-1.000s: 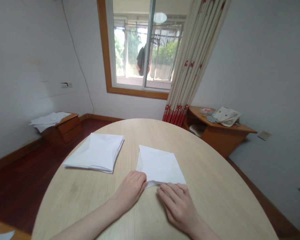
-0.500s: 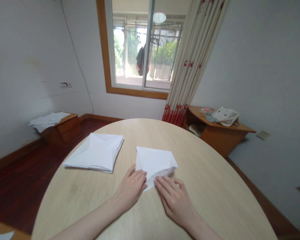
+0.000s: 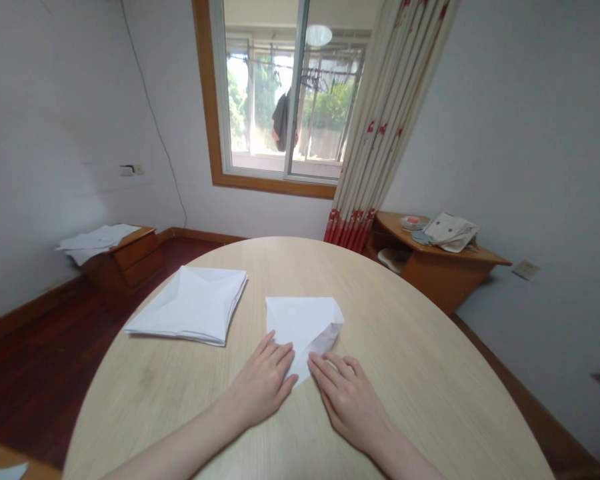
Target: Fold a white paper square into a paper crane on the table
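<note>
A white sheet of paper (image 3: 300, 321) lies on the round wooden table (image 3: 430, 373), its right side folded over so it narrows to a point near me. My left hand (image 3: 264, 381) lies flat on the sheet's near left edge, fingers stretched out. My right hand (image 3: 349, 395) lies flat beside the folded right edge, fingertips touching the paper. Neither hand grips anything.
A stack of white sheets (image 3: 193, 304) rests on the table to the left. Beyond the table stand a low wooden cabinet (image 3: 125, 253) with papers at the left wall, a wooden side table (image 3: 433, 263) with a bag at the right, a window and a curtain.
The sheet's right side has been folded inward, so the paper has gone from a square to a narrower pointed shape. Both hands have shifted slightly left and now lie flatter.
</note>
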A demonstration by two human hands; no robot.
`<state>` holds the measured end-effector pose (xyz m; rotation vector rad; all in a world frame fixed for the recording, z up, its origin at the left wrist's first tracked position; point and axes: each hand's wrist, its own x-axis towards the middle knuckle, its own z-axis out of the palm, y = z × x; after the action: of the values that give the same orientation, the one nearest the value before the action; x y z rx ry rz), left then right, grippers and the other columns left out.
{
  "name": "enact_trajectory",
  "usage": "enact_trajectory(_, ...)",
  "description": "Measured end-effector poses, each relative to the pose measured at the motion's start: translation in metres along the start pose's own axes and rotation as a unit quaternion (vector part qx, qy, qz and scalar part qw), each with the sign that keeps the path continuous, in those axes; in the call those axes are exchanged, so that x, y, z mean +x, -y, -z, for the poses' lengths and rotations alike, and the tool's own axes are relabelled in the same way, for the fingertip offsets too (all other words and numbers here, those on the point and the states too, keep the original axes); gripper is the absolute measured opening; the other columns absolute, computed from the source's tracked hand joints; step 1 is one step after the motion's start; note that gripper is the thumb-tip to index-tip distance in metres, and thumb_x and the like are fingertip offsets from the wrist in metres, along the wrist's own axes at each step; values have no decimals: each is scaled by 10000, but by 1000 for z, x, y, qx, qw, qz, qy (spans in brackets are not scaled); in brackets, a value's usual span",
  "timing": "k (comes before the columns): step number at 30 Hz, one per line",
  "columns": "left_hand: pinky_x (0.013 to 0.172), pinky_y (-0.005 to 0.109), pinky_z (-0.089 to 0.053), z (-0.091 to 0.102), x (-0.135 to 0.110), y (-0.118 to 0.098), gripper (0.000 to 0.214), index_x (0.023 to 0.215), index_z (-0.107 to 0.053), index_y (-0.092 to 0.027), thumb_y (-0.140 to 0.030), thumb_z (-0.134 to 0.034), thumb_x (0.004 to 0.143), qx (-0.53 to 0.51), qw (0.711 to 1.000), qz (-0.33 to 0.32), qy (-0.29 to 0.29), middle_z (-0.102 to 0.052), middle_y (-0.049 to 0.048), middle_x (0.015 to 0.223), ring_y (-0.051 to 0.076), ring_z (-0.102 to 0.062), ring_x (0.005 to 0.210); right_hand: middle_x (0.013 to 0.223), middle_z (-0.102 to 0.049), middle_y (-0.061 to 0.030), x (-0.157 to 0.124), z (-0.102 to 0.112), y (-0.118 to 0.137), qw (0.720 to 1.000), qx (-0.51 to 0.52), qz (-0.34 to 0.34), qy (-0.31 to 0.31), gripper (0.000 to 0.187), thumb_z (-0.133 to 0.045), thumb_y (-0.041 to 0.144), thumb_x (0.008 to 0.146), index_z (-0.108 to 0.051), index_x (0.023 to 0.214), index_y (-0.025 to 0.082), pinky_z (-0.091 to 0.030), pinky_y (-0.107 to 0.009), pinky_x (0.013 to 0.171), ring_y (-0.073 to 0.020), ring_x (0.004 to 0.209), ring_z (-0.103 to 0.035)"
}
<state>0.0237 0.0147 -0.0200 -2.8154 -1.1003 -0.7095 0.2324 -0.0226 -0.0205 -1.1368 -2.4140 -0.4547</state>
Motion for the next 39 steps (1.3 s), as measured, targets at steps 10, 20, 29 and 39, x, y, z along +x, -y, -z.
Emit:
enact_trajectory(10, 1086, 485, -371, 3, -1, -3, 278, 1137, -614, -126, -271, -500, 928, 14, 1000, -14, -2, -661, 97, 1182, 250, -584, 1069, 1249, -650, -92, -1, -1, -3, 997, 56, -30, 49, 401, -509, 76, 851, -596, 1237, 139, -411, -384, 873, -243, 1068, -560)
enact_trajectory(20, 1087, 459, -362, 6, 3, -2, 193, 1035, -610, -154, -157, -436, 951, 20, 998, -50, -17, -689, 69, 1040, 214, -601, 1048, 1212, -655, -136, 3, 2, -7, 989, 126, -34, 65, 407, -423, 38, 868, -585, 1232, 122, -495, -434, 926, -249, 1109, -590)
enact_trajectory(29, 1120, 480, -329, 14, 4, 0, 193, 1080, -590, -160, -217, -454, 956, -30, 998, -47, 25, -667, 74, 1060, 209, -622, 1050, 1216, -632, -152, 0, 0, -8, 985, 145, -45, 77, 391, -429, 43, 882, -576, 1236, 124, -506, -455, 935, -262, 1119, -584)
enact_trajectory(39, 1040, 446, -436, 9, 1, 4, 271, 1153, -597, -164, -288, -443, 969, 3, 999, -41, 10, -655, 103, 1155, 242, -602, 1094, 1251, -623, -113, 5, 7, -8, 972, 195, -75, 104, 413, -446, 53, 905, -582, 1260, 215, -453, -465, 961, -243, 1156, -546)
